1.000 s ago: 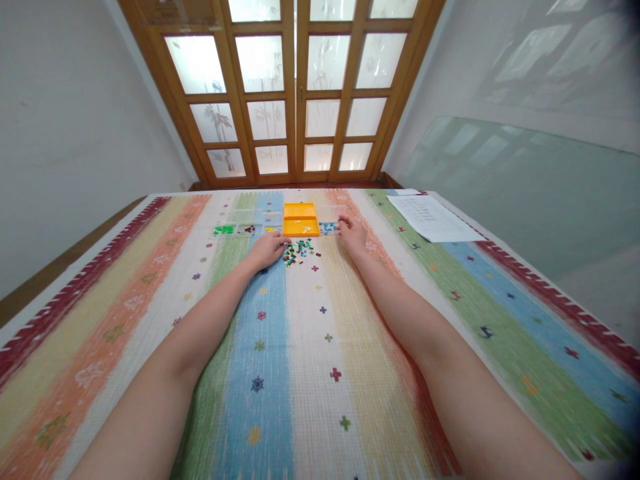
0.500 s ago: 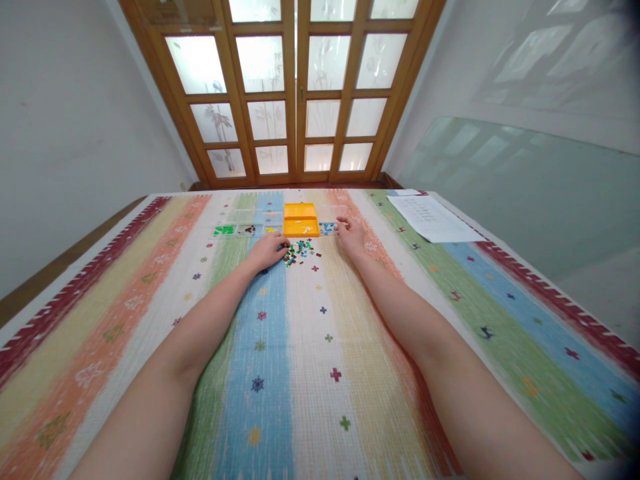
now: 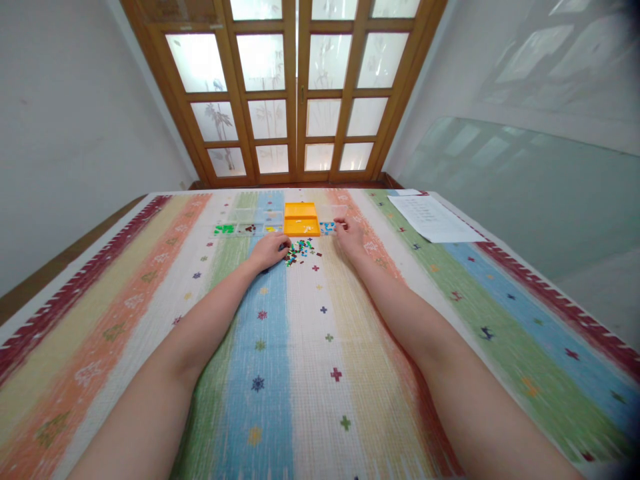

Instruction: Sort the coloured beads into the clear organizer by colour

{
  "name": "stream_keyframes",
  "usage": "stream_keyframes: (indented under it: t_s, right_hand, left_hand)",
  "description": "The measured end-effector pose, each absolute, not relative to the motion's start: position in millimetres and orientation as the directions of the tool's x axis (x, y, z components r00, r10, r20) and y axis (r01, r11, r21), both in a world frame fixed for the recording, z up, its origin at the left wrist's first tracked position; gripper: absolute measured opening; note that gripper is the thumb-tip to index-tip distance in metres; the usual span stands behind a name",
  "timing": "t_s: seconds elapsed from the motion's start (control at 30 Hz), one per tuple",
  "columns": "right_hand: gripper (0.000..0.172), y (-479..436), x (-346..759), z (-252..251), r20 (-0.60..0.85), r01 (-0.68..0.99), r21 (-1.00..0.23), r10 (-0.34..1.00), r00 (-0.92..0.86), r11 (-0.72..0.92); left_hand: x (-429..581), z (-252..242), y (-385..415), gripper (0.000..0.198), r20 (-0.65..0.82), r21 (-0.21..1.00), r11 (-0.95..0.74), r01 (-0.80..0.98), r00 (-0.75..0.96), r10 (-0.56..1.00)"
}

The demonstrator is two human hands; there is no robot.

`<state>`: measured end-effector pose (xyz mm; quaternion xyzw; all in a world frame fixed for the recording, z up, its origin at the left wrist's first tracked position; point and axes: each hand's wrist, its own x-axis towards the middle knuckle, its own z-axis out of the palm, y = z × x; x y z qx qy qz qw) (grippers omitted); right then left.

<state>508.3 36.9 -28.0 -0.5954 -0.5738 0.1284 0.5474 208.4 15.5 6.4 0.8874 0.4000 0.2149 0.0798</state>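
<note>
Head view, looking forward and down. See left hand (image 3: 270,251) at the left edge of a loose pile of small pieces (image 3: 301,251), low beside it with curled fingers, perhaps to be close without covering it. Cannot tell if pressed together or clamped on a piece; too small to see. See right hand (image 3: 350,238) with bent fingers just beside the blue pieces (image 3: 327,228) in their clear box; here also cannot tell if apart, together or around something. Find the pile on the striped tablecloth (image 3: 310,367), just in front of an open orange box (image 3: 300,210) with white pieces (image 3: 307,231) inside, between both hands, probably for short reach. To the left, in clear boxes (image 3: 245,215), find yellow pieces (image 3: 271,229), brown pieces (image 3: 250,229) and green pieces (image 3: 225,229), each colour apart, presumably so as not to mix. Farther right, well apart, notice a paper sheet (image 3: 435,218), likely placed there to leave free space for the right arm.
</note>
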Motion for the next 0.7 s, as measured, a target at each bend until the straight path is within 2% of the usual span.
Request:
stream_keyframes:
  t_s: [0.23, 0.4, 0.57, 0.7]
  right_hand:
    - [0.028, 32.7, 505.3, -22.6, 0.48, 0.542, -0.796, 0.826, 0.296, 0.268]
    - [0.028, 29.1, 503.3, -19.2, 0.48, 0.543, -0.792, 0.835, 0.269, 0.28]
    - [0.027, 25.3, 501.2, -15.9, 0.495, 0.546, -0.783, 0.829, 0.259, 0.297]
    - [0.027, 26.1, 501.6, -16.9, 0.506, 0.553, -0.773, 0.828, 0.242, 0.311]
  left_hand:
    - [208.0, 6.6, 15.0, 0.015, 0.337, 0.33, -0.633, 0.7, 0.539, 0.772]
    - [201.5, 6.2, 19.2, 0.018, 0.365, 0.39, -0.576, 0.718, 0.454, 0.813]
    - [186.8, 2.4, 32.4, 0.025, 0.471, 0.472, -0.52, 0.712, 0.295, 0.831]
    - [168.8, -2.1, 46.6, 0.027, 0.514, 0.583, -0.438, 0.685, 0.107, 0.851]
